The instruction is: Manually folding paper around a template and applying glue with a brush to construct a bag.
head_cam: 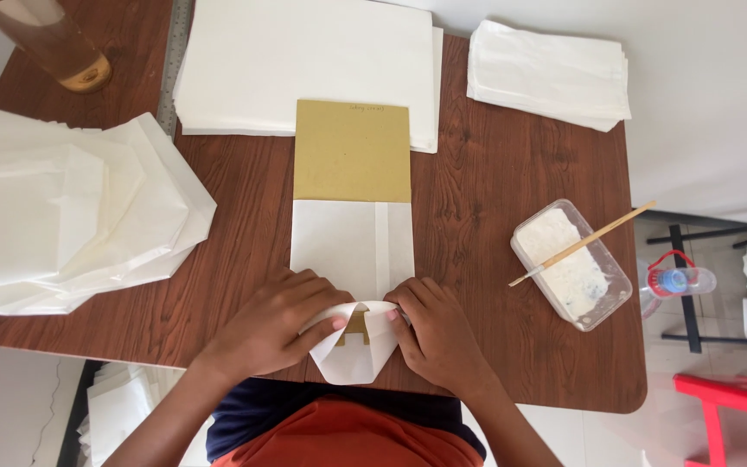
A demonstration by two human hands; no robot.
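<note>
Both hands folding paper at table's near edge.
Left hand (274, 324) and right hand (438, 333) pinched on white paper bag (353, 259) flaps (brown card (353, 151) inside), lying flat mid wooden table (494, 182); paste tub (571, 264) just right.

A brown wooden table (494, 173) carries white paper stacks (304, 60) (several) and a paste tub (571, 264).

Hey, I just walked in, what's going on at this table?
A person is folding the near end of a white paper bag on a brown wooden table. The left hand and right hand pinch its flaps inward over a tan card template inside it. Stacks of white paper lie around, and a tub of white paste with a stick sits to the right.
</note>
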